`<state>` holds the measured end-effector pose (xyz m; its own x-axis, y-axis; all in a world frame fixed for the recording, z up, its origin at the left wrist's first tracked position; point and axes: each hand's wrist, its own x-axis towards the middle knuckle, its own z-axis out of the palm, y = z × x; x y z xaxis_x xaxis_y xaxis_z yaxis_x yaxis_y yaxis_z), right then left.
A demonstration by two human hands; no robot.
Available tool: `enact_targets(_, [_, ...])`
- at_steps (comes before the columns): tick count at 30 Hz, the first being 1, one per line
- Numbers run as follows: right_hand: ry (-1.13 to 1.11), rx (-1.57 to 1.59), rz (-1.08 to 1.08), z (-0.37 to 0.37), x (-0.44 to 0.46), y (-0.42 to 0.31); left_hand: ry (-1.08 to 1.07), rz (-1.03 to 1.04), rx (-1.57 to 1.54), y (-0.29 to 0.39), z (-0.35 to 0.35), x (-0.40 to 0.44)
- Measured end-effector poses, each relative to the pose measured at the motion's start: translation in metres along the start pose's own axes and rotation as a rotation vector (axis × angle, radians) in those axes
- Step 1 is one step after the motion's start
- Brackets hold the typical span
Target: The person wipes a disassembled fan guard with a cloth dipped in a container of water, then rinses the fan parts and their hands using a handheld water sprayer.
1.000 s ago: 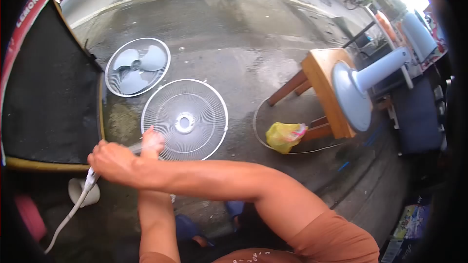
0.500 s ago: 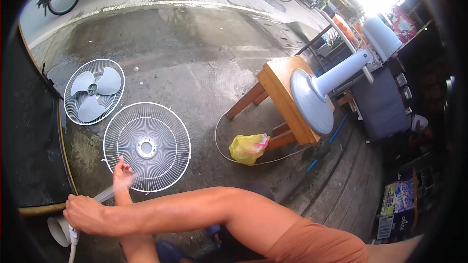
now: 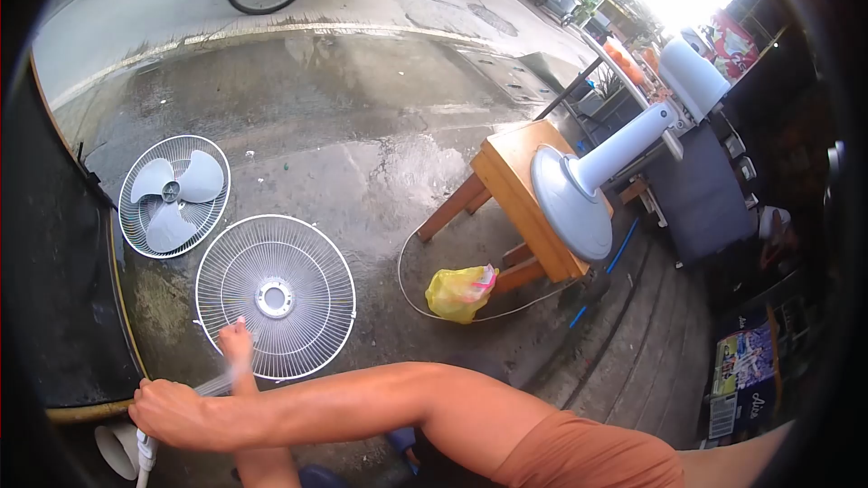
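White hose (image 3: 146, 452), at lower left, rises nearly upright into the right hand (image 3: 170, 413), which grips it; water (image 3: 215, 386) jets rightward past the left hand (image 3: 237, 343), blurred, its grip impossible to judge, at the fan grille's (image 3: 312, 307) near edge. "Aice" marks a carton (image 3: 747, 363). Hose's lower end is cut off.

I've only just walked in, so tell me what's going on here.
A person's right hand grips a white spray nozzle, sending water toward the left hand, which is over the near edge of a white fan guard; whether it touches is unclear. Beyond, a three-bladed propeller sits in another guard on the wet ground. The fan stand rests on a wooden stool.
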<state>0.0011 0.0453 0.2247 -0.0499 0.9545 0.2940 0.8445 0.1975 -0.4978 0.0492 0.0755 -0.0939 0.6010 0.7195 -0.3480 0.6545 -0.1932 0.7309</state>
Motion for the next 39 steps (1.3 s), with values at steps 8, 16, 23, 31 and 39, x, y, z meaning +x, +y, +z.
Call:
enact_targets(8, [-0.047, 0.01, 0.066, 0.001, 0.0, -0.001, 0.205, 0.193, 0.013, 0.005, -0.004, -0.01])
enact_targets(16, [-0.125, 0.059, 0.001, -0.022, -0.001, -0.013, -0.137, -0.484, -0.632, 0.018, -0.023, -0.01])
enact_targets(23, [-0.116, -0.019, -0.004, -0.026, 0.0, -0.01, -0.403, -0.498, -1.493, -0.013, -0.035, -0.004])
enact_targets(31, [0.026, -0.119, 0.041, -0.001, -0.004, 0.015, -0.502, -0.787, -1.546, -0.002, -0.024, -0.004])
enact_targets(39, [-0.04, -0.073, -0.006, -0.024, -0.006, 0.017, -0.713, -0.544, -1.474, 0.025, -0.049, -0.015])
